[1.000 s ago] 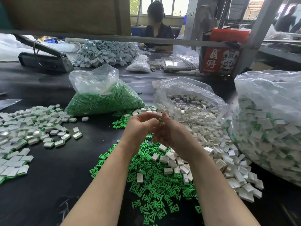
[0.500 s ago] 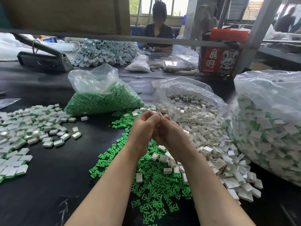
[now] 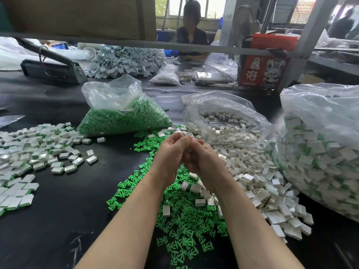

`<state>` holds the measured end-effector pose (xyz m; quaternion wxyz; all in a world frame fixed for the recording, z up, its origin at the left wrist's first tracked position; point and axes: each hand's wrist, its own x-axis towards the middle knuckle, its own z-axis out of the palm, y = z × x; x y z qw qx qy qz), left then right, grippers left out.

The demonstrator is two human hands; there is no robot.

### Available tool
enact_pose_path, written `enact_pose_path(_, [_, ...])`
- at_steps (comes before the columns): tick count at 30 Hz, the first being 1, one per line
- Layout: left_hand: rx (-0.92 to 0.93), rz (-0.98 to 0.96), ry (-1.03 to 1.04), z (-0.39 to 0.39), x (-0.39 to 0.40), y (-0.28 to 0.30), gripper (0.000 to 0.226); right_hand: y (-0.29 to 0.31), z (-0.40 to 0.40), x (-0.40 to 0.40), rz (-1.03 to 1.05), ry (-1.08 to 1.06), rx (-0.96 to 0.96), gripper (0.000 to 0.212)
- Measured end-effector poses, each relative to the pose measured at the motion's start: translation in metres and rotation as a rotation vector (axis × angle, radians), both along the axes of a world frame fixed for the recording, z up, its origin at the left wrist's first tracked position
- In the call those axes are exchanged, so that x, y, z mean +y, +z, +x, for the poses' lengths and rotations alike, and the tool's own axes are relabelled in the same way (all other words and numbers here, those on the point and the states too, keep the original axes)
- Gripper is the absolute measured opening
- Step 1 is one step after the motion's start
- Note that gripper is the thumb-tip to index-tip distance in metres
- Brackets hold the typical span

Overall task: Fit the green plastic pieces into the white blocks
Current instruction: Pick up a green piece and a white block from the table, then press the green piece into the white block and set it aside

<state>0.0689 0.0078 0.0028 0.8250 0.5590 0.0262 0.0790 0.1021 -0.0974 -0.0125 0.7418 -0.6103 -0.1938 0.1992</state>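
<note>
Right, head view, the only one: both hands meet at mid-frame, left hand and right hand pressed knuckle to knuckle, fingers curled inward. Whatever they pinch is hidden between the fingertips, so I cannot tell what the grip of either hand is closed on; my guess is a green piece going into a block.

Below the wrists lies a loose scatter of green pieces on the dark counter, with white blocks spilling to the right of them from an open bag. A fuller bag of green pieces sits just above centre-left.

Done so far, by the look of it: a spread of fitted blocks at the left edge, green showing at their rims, and a big sack at the right edge packed with the same. Left to do: plenty, both supply heaps look far from spent.
</note>
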Motion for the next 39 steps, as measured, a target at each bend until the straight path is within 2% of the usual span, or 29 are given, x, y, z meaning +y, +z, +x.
enact_pose_path(15, [0.015, -0.008, -0.020, 0.002, 0.002, -0.003, 0.023, 0.005, -0.005, 0.000, -0.035, -0.012, 0.021, 0.045])
enact_pose_path(20, [0.006, 0.031, -0.019, 0.003, 0.003, -0.002, 0.041, 0.007, -0.006, 0.005, -0.012, -0.050, 0.034, 0.047])
enact_pose_path(27, [-0.002, -0.023, -0.112, 0.001, 0.013, 0.003, 0.003, 0.011, -0.002, 0.001, 0.158, 0.024, 0.208, 0.057])
enact_pose_path(31, [-0.004, -0.015, -0.117, 0.002, 0.024, 0.001, 0.027, 0.012, 0.000, -0.003, 0.070, 0.016, 0.168, 0.054])
enact_pose_path(33, [0.015, 0.059, -0.083, 0.001, 0.038, 0.001, 0.036, 0.013, 0.001, -0.007, -0.048, -0.030, 0.103, 0.055])
enact_pose_path(35, [0.071, 0.215, 0.048, 0.000, 0.060, -0.001, 0.037, 0.014, 0.000, -0.010, -0.108, -0.112, 0.053, 0.049])
enact_pose_path(37, [0.158, 0.398, 0.288, -0.004, 0.087, -0.009, 0.025, 0.015, -0.001, -0.011, -0.168, -0.189, -0.046, 0.040])
enact_pose_path(39, [0.223, 0.685, 0.538, -0.011, 0.114, -0.020, 0.018, 0.014, -0.001, -0.011, -0.349, -0.265, -0.236, 0.031])
